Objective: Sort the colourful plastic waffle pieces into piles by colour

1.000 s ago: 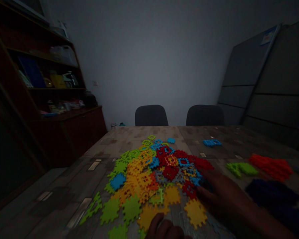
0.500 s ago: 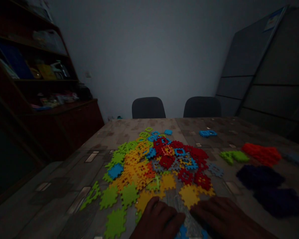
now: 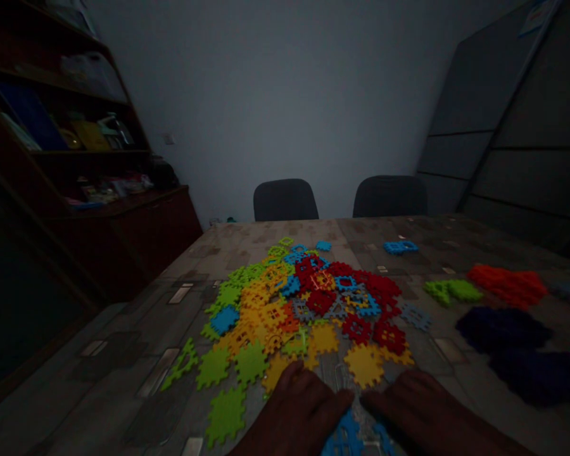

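A heap of flat interlocking plastic tiles in green, yellow, red, blue and grey lies on the table before me. My left hand and my right hand rest close together at the near edge, fingers curled inward. Between and under them lie blue tiles, touched by both hands. The light is too dim to see how the fingers grip them.
Sorted tile piles lie at the right: green, red-orange, dark purple and a small blue group. Two dark chairs stand at the far side. A wooden shelf unit fills the left wall.
My right hand drew back from the heap to the near edge. My left hand came up beside it. Blue tiles now show between the two hands.
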A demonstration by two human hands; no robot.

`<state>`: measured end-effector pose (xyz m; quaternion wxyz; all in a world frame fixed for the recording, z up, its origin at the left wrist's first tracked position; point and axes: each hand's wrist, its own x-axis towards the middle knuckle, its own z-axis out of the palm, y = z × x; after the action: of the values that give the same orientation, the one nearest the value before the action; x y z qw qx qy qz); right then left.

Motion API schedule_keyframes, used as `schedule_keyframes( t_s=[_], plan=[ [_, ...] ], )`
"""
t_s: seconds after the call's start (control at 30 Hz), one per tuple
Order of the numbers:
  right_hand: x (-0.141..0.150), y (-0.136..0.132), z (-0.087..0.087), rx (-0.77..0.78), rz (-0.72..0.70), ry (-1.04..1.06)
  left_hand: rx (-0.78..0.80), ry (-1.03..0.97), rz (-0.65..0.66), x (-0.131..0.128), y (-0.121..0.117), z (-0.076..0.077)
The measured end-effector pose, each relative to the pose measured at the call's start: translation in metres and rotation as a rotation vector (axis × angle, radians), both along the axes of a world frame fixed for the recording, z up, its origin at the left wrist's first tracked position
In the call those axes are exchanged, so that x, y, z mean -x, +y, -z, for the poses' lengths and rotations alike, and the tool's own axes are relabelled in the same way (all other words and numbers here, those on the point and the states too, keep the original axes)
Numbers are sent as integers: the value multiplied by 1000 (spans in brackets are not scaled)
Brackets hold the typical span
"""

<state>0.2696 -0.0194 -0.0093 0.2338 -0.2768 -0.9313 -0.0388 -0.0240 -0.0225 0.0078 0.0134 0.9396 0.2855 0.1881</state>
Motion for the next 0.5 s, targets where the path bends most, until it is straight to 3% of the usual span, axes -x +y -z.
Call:
schedule_keyframes(
  t_s=[0.13, 0.2, 0.27, 0.4, 0.5],
  plan=[
    [19, 2, 12, -68, 84, 2, -45, -1, 1, -1, 0, 4],
    [22, 3, 6, -60, 123, 9, -62, 2, -5, -1, 0, 6],
    [21, 2, -14, -11, 107, 10, -67, 2, -7, -1, -1, 6],
    [14, -8, -71, 126, 108, -72, -41, -3, -17, 0, -2, 9],
    [13, -14, -87, 141, 116, -77, -48, -14, -36, 0, -2, 21]
  ],
)
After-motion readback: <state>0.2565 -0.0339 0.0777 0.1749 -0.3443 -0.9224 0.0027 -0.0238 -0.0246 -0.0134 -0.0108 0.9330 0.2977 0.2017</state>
